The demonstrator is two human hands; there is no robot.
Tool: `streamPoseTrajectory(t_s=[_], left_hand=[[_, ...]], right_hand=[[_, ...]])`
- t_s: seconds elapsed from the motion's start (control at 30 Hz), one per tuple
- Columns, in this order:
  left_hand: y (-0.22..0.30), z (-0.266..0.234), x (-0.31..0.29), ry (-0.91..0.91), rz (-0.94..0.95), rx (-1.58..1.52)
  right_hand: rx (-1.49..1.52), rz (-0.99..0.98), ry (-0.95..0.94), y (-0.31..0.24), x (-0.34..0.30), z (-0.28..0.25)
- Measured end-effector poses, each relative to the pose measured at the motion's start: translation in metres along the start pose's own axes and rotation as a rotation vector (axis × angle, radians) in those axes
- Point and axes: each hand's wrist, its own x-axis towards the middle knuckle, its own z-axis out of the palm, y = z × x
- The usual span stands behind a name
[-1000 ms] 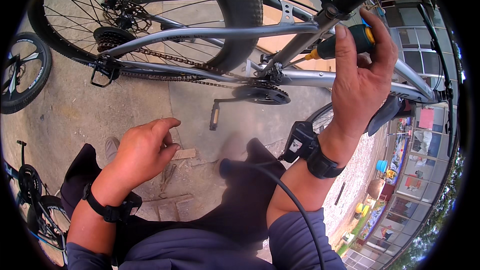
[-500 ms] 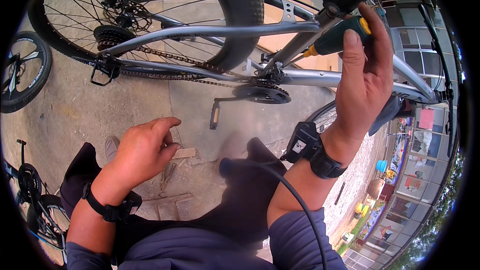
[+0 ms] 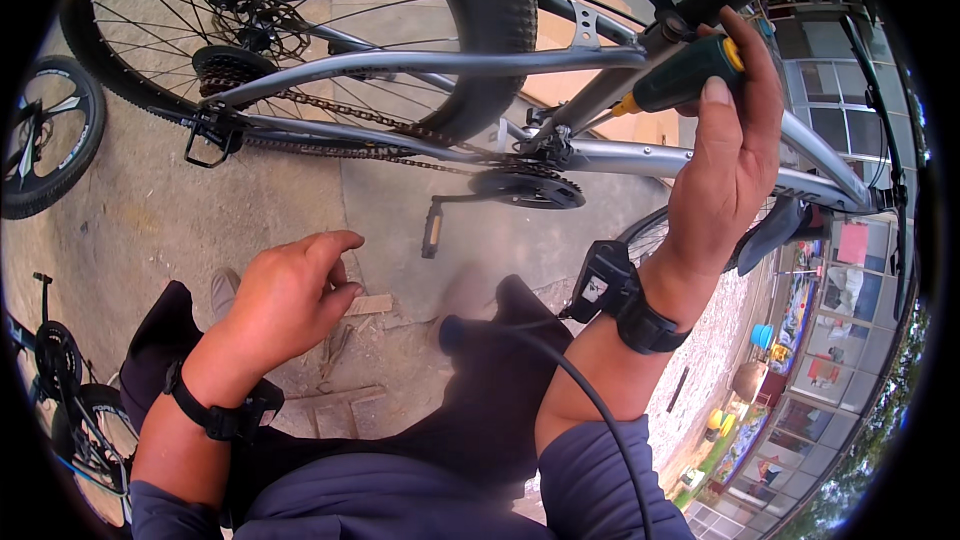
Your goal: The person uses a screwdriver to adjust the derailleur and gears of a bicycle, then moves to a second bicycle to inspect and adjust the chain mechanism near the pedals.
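Note:
My right hand (image 3: 725, 155) grips a screwdriver (image 3: 685, 77) by its dark green handle with yellow ends. The blade slants down and left to the front derailleur (image 3: 548, 143) above the chainring, though the exact contact of its tip is too small to tell. The silver bicycle frame (image 3: 420, 62) stretches across the upper part of the view. From the chainring (image 3: 535, 188) the rusty chain (image 3: 350, 112) runs to the rear sprockets (image 3: 232, 75). Over the ground in front of my lap hovers my left hand (image 3: 285, 295), with nothing in it, thumb and forefinger apart, other fingers loosely curled.
The crank's pedal (image 3: 432, 230) hangs below the frame, and the rear wheel's thick tyre (image 3: 490, 30) stands beyond. Another wheel (image 3: 50, 135) is at far left, above a second bicycle (image 3: 85, 390). Wood scraps (image 3: 340, 400) lie by my legs. A cable (image 3: 600, 395) crosses my lap.
The bicycle sits slightly further right in the view. My right hand has tilted a little around the screwdriver handle, its thumb shifting. My left hand has hardly moved.

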Motion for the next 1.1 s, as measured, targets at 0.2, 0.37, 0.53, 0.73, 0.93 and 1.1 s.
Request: streamPoseTrajectory(t_s=[0.2, 0.37, 0.53, 0.73, 0.93, 1.1], left_hand=[[0.0003, 0.0006, 0.0002, -0.004, -0.005, 0.006], [0.0007, 0.0004, 0.0003, -0.003, -0.002, 0.009], [0.0014, 0.0002, 0.0006, -0.007, -0.008, 0.006], [0.0017, 0.0002, 0.0010, -0.006, -0.004, 0.012], [0.0019, 0.0002, 0.0009, 0.000, 0.007, 0.007], [0.0017, -0.0001, 0.0009, 0.002, 0.007, 0.002]], right_hand=[[-0.075, -0.008, 0.009, -0.0004, -0.0013, -0.0005], [-0.084, -0.004, 0.064, 0.0044, -0.0003, 0.0006], [-0.136, 0.015, 0.099, 0.0036, -0.0010, 0.0007], [-0.264, 0.001, 0.124, 0.0011, -0.0004, -0.0010], [-0.142, -0.002, 0.099, -0.0025, 0.0002, 0.0002], [-0.106, -0.054, 0.031, 0.0002, 0.0024, -0.0021]])
